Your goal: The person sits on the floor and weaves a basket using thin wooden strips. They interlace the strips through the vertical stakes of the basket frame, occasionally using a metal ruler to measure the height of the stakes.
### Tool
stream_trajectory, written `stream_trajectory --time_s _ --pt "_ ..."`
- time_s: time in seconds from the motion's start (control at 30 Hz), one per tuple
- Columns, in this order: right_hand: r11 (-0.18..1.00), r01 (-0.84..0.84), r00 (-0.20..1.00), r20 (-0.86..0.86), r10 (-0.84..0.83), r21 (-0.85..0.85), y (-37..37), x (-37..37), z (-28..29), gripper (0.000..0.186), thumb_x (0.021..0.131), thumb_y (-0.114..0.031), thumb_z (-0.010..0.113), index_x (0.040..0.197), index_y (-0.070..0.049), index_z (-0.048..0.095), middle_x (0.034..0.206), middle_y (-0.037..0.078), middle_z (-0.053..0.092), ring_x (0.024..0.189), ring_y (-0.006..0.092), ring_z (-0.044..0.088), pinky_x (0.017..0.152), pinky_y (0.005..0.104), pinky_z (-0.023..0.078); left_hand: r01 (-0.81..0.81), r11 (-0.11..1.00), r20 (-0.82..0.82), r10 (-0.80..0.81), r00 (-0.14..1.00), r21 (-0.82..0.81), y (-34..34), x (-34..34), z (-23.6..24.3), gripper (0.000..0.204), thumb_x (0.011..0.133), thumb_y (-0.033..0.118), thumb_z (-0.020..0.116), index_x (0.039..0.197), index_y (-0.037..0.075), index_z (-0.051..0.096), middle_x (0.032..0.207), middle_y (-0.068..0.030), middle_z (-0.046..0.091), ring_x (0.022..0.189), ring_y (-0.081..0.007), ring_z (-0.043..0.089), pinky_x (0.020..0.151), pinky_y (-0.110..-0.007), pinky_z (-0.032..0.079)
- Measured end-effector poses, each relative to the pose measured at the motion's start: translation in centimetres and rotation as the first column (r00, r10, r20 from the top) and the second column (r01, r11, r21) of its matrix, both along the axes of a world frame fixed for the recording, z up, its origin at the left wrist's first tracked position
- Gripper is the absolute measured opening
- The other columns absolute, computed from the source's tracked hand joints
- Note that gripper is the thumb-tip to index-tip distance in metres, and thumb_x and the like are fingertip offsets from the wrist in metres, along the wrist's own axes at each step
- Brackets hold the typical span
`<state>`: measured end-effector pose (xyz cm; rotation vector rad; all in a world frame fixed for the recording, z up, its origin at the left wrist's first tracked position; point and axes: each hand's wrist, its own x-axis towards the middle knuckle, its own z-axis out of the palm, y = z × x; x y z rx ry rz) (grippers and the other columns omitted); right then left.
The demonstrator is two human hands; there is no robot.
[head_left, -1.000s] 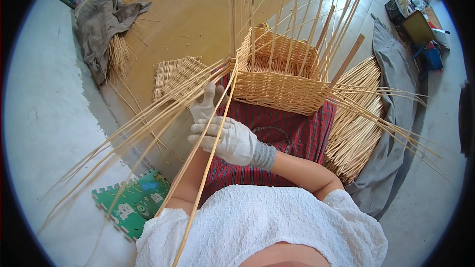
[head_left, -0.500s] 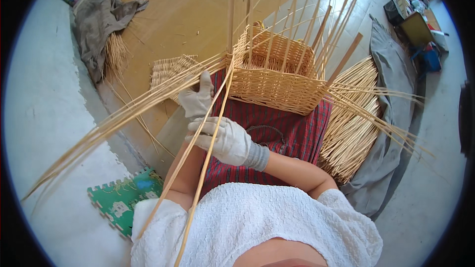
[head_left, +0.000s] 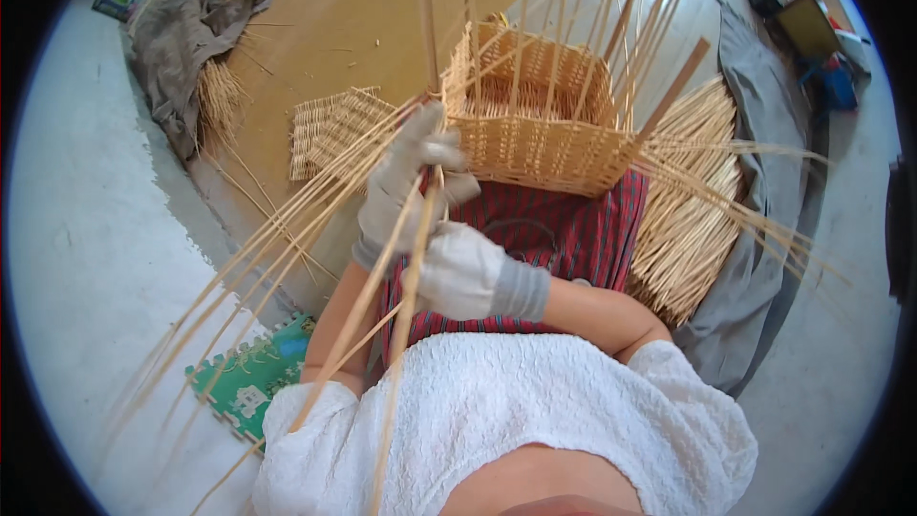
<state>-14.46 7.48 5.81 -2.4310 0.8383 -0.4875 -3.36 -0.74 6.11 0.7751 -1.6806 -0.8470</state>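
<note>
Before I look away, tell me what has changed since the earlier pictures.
The left hand has moved up to the basket's near-left corner, now overlapping the two long strands; blur hides whether it grips them. The right hand remains low beside those strands. The basket still rests on the striped cloth.

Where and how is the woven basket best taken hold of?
I would set the grip on the woven basket, midway along its near upper edge, coming from the person's side: the top is open, while long rods spread out past both near corners, likely getting in the way.
</note>
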Motion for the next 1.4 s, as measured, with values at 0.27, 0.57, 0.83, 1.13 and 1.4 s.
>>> stream_trajectory --time_s 0.27,0.57,0.83,1.13,1.4 --pt "0.814 0.121 0.138 0.802 -0.581 0.568 -8.0 -18.3 -8.0 0.067 0.108 -0.061 0.036 0.094 -0.003 0.066 0.061 -0.004 0.033 0.057 0.0098 0.034 0.071 0.0308 0.048 0.073 0.959 -0.395 0.043 0.918 0.274 -1.7 2.9 -6.8 0.035 0.107 0.026 0.059 0.131 0.000 0.059 0.079 -0.0046 0.060 0.078 -0.0144 0.062 0.101 -0.041 0.053" --pt "0.502 0.626 0.187 0.510 -0.839 0.596 -4.5 -18.7 -7.8 0.020 0.105 -0.006 0.061 0.123 -0.004 0.067 0.102 0.004 0.071 0.096 0.0132 0.069 0.085 0.0293 0.058 -0.033 0.934 -0.029 0.046 0.998 0.356 -6.2 -3.9 -11.4 0.065 0.087 0.030 0.086 0.135 -0.001 0.054 0.125 -0.0120 0.065 0.111 -0.0195 0.064 0.097 -0.033 0.054" --pt "0.586 0.690 0.196 0.670 -0.716 0.424 -5.7 -13.4 -4.3 0.018 0.099 -0.004 0.066 0.116 -0.001 0.072 0.102 0.008 0.074 0.091 0.0162 0.070 0.084 0.0301 0.057 0.037 0.853 -0.194 0.076 0.978 0.520 -7.3 -5.2 -12.8 0.072 0.080 0.032 0.092 0.134 0.001 0.055 0.117 -0.0105 0.067 0.103 -0.0202 0.067 0.090 -0.033 0.059" --pt "0.533 0.836 0.489 0.266 -0.831 0.130 -22.8 -11.3 1.5 0.040 0.098 -0.022 0.066 0.137 -0.020 0.063 0.121 0.021 0.064 0.101 0.0325 0.070 0.086 0.0410 0.057 0.216 0.733 -0.528 0.223 0.819 0.645 -8.9 -4.5 -16.7 0.050 0.086 0.009 0.085 0.128 0.003 0.061 0.112 -0.0033 0.067 0.097 -0.0160 0.065 0.089 -0.029 0.060" --pt "0.391 0.898 0.431 0.224 -0.874 -0.203 -20.2 -11.9 -1.9 0.067 0.102 -0.022 0.053 0.163 -0.019 0.026 0.126 0.018 0.062 0.103 0.0325 0.069 0.085 0.0421 0.057 0.083 0.769 -0.370 0.207 0.906 0.634 -8.5 -5.2 -14.9 0.051 0.088 -0.001 0.079 0.135 0.003 0.058 0.120 -0.0072 0.065 0.103 -0.0202 0.065 0.087 -0.035 0.062"
